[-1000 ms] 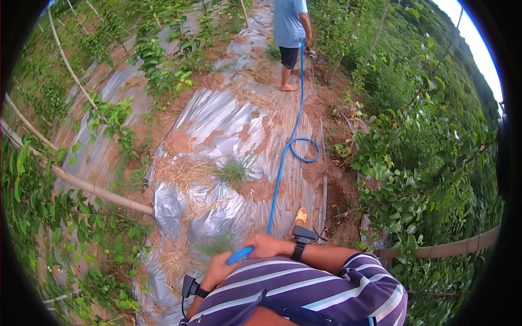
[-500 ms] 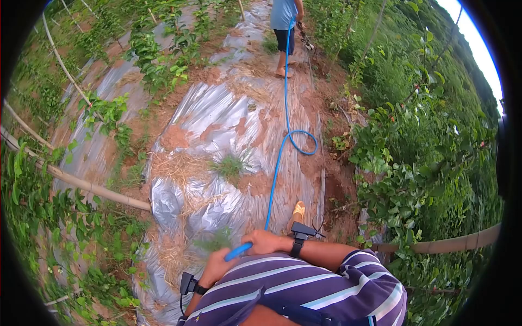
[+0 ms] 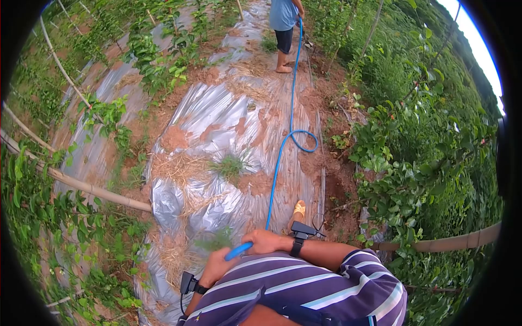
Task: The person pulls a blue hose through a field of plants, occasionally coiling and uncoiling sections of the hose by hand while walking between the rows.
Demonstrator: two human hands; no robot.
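Observation:
A blue hose runs along the ground from my body toward another person ahead, with one loop lying midway. My left hand is closed around the hose close to my striped shirt. Just to its right and slightly higher, my right hand is wrapped round the same hose. A short piece of hose shows between the two hands. Each wrist wears a black strap with a small device. The fingers' undersides are hidden from view.
Ahead, a person in a blue top holds the hose's far part. Silver plastic sheeting with soil and straw covers the ground. Leafy plants line the right side; a bamboo pole reaches in from the left. My sandalled foot is below.
The far stretch of hose has shifted right with the other person's hand, and that person's legs have changed position. My two hands stay in nearly the same place on the hose.

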